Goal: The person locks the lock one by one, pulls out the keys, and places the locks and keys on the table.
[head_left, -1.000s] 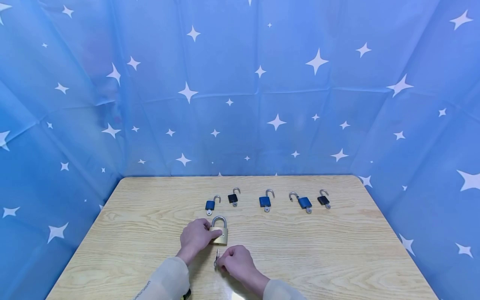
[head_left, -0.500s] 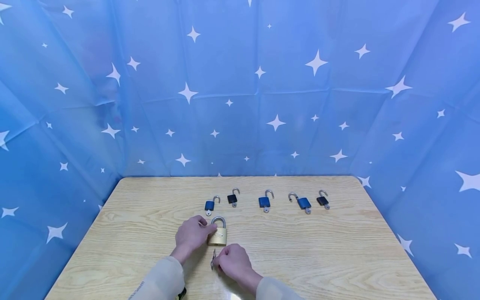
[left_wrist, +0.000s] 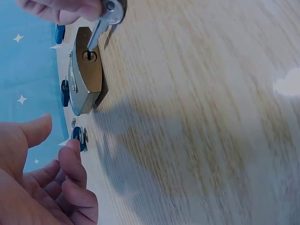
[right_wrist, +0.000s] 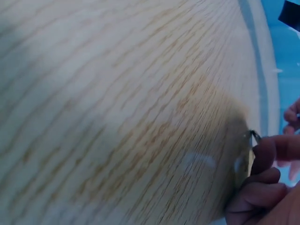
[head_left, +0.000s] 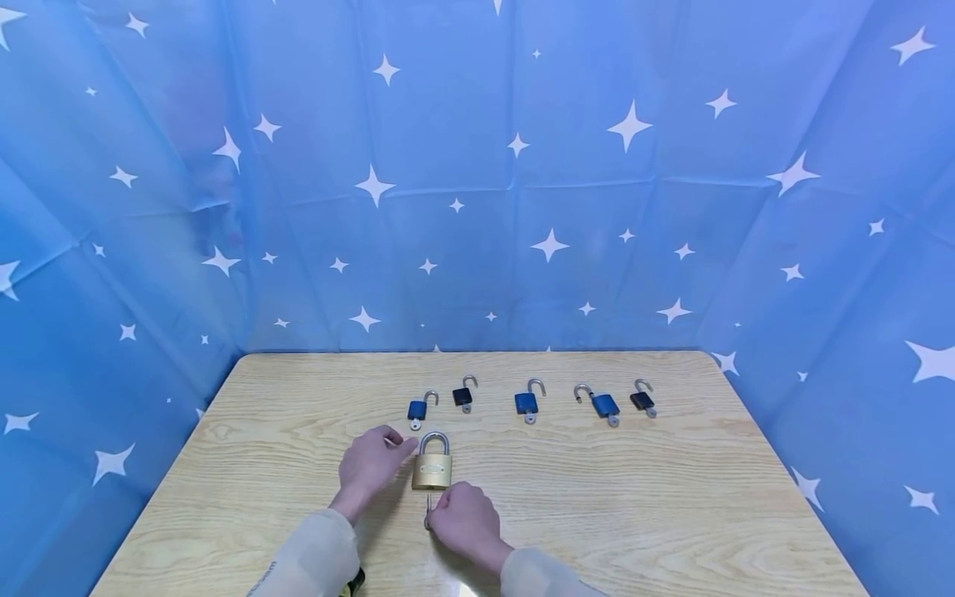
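A brass padlock (head_left: pixel 432 471) lies on the wooden table, its shackle pointing to the back. In the left wrist view the keyhole end of the brass padlock (left_wrist: pixel 86 75) faces the camera, and the tip of a silver key (left_wrist: pixel 108 19) is close to the keyhole; contact is unclear. My right hand (head_left: pixel 468 521) pinches the key in front of the padlock. My left hand (head_left: pixel 369 466) is just left of the padlock, apart from it, with fingers loosely bent and nothing held. In the right wrist view my right hand (right_wrist: pixel 265 187) is partly cut off.
Behind the brass padlock, a row of smaller padlocks with raised shackles and keys includes a blue one (head_left: pixel 417 410), a black one (head_left: pixel 462 396) and another blue one (head_left: pixel 526 403). Farther right lie a blue one (head_left: pixel 605 405) and a black one (head_left: pixel 642 400). A starry blue curtain (head_left: pixel 477 207) surrounds the table.
My left hand has let go of the brass padlock and moved left. The key in my right hand has shifted slightly and now lines up more with the padlock's lower end.
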Demonstrator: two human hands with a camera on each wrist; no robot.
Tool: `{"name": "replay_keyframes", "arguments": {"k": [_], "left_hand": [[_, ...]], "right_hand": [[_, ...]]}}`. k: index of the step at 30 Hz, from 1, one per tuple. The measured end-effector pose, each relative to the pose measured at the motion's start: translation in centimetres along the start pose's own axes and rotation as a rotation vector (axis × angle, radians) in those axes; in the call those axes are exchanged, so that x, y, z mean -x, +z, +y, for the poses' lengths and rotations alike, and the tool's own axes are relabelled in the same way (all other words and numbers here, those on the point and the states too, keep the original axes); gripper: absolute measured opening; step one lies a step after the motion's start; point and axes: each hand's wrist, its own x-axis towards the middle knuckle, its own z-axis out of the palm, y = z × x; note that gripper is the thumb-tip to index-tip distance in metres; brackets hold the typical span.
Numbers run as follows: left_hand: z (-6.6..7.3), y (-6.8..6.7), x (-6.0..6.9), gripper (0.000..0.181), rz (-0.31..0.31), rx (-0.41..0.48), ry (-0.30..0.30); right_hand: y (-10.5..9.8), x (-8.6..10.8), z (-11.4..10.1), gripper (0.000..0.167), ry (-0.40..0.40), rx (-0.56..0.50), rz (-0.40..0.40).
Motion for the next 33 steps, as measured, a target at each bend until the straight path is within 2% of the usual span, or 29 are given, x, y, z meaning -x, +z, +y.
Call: {"name": "replay_keyframes", "arguments": {"k": [12,20,27,33], "left_hand": [[-0.4,0.1,-0.3,0.04,-0.004,-0.013,-0.014],[-0.5,0.1,-0.5,0.041,-0.005,-0.004,-0.024],[-0.8,0.3,-0.7,0.041,-0.001,0.007,-0.023],[-0.8,0.0,-1.3,0.039,0.007,0.005,0.005]], "right_hand": [[0.3,-0.1,-0.1,0.039,-0.023,0.169,-0.011],[0.4,0.0,-0.1,0.038,-0.035,0.208,-0.008],[0.0,0.2,0.2,0.028,-0.052,0.157,0.002],[-2.6,0.2,1.0,0.018,-0.093,0.042,-0.036]]}}
